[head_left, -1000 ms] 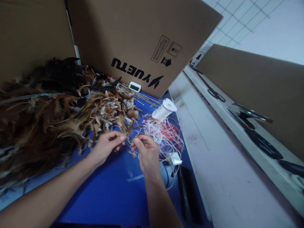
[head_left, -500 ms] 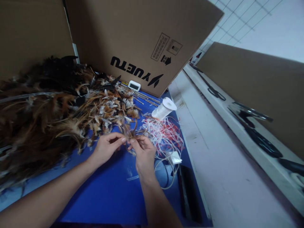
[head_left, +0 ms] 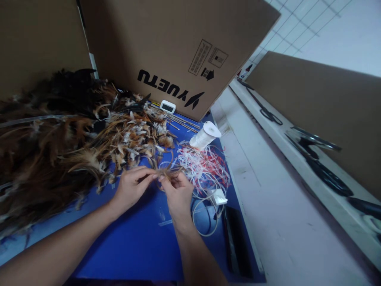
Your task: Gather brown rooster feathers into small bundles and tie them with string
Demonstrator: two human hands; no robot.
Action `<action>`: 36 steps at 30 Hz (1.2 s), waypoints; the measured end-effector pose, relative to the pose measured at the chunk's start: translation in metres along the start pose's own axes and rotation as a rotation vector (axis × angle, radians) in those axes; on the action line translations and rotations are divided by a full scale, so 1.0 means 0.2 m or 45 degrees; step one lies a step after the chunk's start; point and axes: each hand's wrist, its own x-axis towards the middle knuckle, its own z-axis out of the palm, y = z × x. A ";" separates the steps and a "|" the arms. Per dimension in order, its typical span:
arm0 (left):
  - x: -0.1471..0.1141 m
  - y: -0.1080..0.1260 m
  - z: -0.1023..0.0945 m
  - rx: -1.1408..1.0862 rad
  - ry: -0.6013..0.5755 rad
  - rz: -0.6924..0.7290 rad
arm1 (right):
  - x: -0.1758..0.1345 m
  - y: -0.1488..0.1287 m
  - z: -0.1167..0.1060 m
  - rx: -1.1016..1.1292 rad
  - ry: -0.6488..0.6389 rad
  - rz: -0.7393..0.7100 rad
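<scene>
Between my two hands, over the blue tabletop (head_left: 139,242), is a small brown feather (head_left: 166,171). My left hand (head_left: 135,184) pinches it with thumb and forefinger from the left. From the right, my right hand (head_left: 177,192) grips it with thumb and fingers, its tips almost touching those of the left. The exact hold is partly hidden by the fingers. A large heap of brown, white and black feathers (head_left: 101,147) spreads to the left and beyond my hands. Just right of my right hand lies a tangle of white and red strips (head_left: 204,167).
A white spool (head_left: 205,136) stands behind the strips. A small white digital display (head_left: 168,106) and thin sticks (head_left: 184,121) lie before a large cardboard box (head_left: 178,47). A coiled cable (head_left: 205,234) and a dark flat object (head_left: 238,242) are at right. Black-handled tools (head_left: 329,176) rest on a ledge.
My right fingertips have shifted slightly left, closer to my left fingertips. The feather between them now lies flatter across the right fingers instead of standing up.
</scene>
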 end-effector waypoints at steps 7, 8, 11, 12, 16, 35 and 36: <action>0.00 0.00 0.00 0.053 0.000 0.083 | 0.00 0.03 0.01 0.018 0.011 0.016; 0.00 0.01 0.00 0.053 -0.002 0.082 | 0.00 0.03 0.01 0.015 0.007 0.009; 0.01 0.01 0.00 0.037 -0.010 0.065 | 0.00 0.02 0.00 -0.004 -0.021 -0.015; 0.01 0.01 0.00 0.028 -0.006 0.052 | 0.00 0.01 0.00 -0.013 -0.040 -0.021; 0.02 0.00 -0.01 -0.051 0.027 -0.071 | 0.03 -0.02 -0.06 -0.062 -0.027 -0.060; 0.09 -0.02 -0.06 -0.670 0.289 -0.433 | 0.01 0.09 -0.17 -1.175 -0.438 -0.465; 0.09 -0.02 -0.06 -0.675 0.289 -0.435 | 0.00 0.09 -0.17 -1.221 -0.441 -0.493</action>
